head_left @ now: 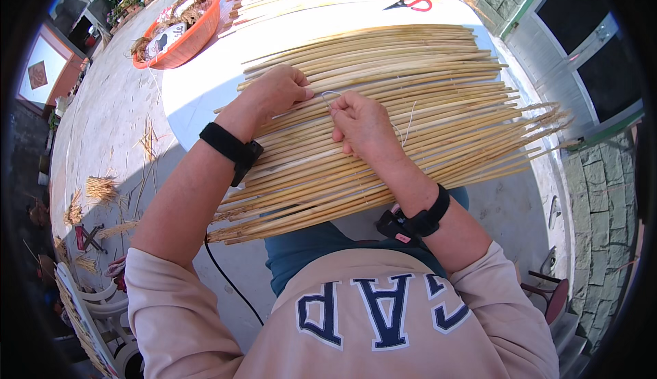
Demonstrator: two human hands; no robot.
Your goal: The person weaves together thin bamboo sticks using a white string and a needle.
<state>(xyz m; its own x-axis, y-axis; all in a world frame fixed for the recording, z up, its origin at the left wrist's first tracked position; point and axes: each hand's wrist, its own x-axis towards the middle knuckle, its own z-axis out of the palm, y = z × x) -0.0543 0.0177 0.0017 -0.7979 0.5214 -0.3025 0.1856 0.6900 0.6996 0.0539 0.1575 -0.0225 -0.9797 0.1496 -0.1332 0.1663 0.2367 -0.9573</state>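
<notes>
A mat of straw-coloured stalks (438, 81), laid side by side and tied with rows of thin thread, rests on a white round table (185, 105) and reaches over its near edge above my lap. My left hand (280, 93) is closed at the mat's middle, thumb and fingertips pinching at a stalk there; the fingers partly hide it. Just right of it, my right hand (364, 124) pinches a white string (331, 93), which makes a small loop between the two hands. A loose end of white string stands up right of my right hand.
Red-handled scissors (410, 0) lie beyond the mat, near more loose stalks (287, 2). An orange basin (205, 33) with bundled material stands at the far left. Straw bundles (101, 188) lie on the floor at left. A stone wall (595, 215) and door are at right.
</notes>
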